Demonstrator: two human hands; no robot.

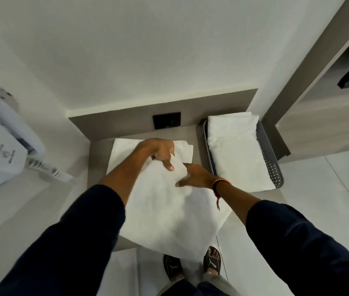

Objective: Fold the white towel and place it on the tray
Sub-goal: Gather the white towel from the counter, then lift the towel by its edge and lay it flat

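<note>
A white towel [169, 212] lies spread over a small grey counter [96, 159], its near part hanging past the front edge. My left hand [160, 152] pinches a fold of the towel near its far right corner. Just right of it, my right hand [195, 176] rests on the cloth and grips the same fold. A grey perforated tray [271, 165] stands at the counter's right end and holds a folded white towel [235, 150].
A black wall socket [166, 120] sits on the grey backsplash behind the counter. A white wall-mounted hair dryer [2, 150] with a coiled cord hangs at the left. A beige cabinet [318, 129] stands at the right. My sandalled feet [192, 268] are below the counter.
</note>
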